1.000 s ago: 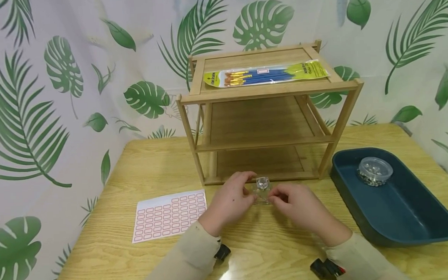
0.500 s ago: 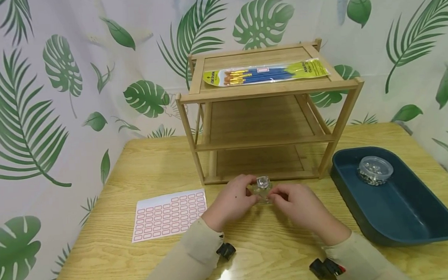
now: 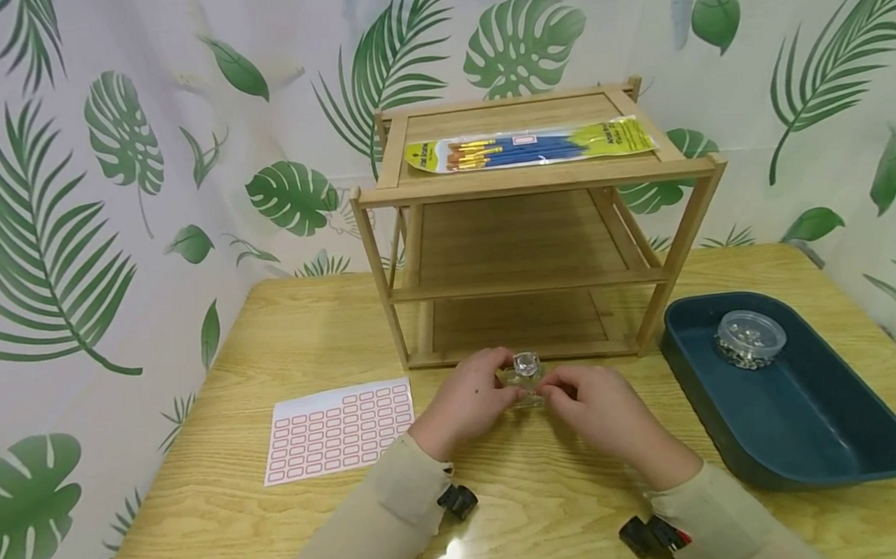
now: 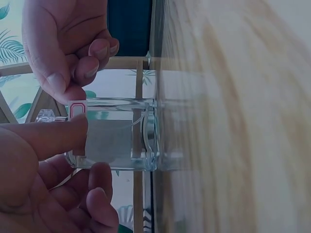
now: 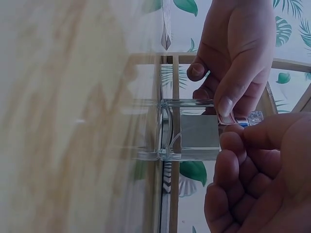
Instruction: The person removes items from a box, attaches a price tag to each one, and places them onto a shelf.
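Observation:
A clear glass bottle with a faceted clear cap stands upright on the table between the hands. My left hand grips its left side, the thumb pressing a small red-bordered label against the glass near the top. In the right wrist view that thumb covers part of the label. My right hand has thumb and index fingertip together at the label's other edge, seeming to pinch it, with its other fingers curled. The fingertips partly hide the bottle's shoulder.
Behind the bottle stands a wooden shelf rack, with a pack of blue paintbrushes on top. A sheet of red-bordered labels lies left. On the right, a dark teal tray holds a round clear tub.
My left hand has shifted slightly right, its thumb now further across the bottle. My right hand has barely moved.

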`<state>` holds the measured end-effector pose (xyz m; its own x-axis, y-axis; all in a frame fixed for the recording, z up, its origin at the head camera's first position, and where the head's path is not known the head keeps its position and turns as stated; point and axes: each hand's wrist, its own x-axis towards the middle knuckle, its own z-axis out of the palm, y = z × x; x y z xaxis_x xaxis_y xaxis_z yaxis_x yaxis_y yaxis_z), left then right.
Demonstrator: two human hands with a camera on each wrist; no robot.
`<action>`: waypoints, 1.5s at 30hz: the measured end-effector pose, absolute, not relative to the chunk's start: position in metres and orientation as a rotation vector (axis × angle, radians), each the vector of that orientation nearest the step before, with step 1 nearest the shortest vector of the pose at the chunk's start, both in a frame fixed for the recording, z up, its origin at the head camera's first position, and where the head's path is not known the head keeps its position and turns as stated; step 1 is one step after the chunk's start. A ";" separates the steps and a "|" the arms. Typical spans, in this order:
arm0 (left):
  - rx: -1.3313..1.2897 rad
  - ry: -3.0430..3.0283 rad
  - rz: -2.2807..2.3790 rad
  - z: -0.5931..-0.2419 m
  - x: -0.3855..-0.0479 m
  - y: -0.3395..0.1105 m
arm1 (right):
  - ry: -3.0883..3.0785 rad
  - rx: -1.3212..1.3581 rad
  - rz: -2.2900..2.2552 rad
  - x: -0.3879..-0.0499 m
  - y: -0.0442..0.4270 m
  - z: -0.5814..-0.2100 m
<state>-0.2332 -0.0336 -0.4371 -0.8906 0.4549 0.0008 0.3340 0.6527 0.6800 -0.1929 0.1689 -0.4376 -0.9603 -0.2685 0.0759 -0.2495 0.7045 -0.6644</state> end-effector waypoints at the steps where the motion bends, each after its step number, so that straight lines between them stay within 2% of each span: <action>1: 0.647 2.698 1.060 -0.437 -0.234 -0.033 | 2.882 -0.439 -1.113 -0.193 0.169 -0.437; 9: 0.652 2.720 1.050 -0.437 -0.237 -0.032 | 3.031 -0.436 -1.010 -0.192 0.166 -0.432; 14: 0.663 2.719 1.054 -0.438 -0.238 -0.033 | 3.050 -0.393 -1.102 -0.197 0.166 -0.433; 25: 0.669 2.679 1.084 -0.438 -0.236 -0.036 | 2.895 -0.486 -1.206 -0.213 0.159 -0.446; 45: 0.650 2.712 1.081 -0.435 -0.233 -0.035 | 2.964 -0.536 -1.231 -0.212 0.157 -0.452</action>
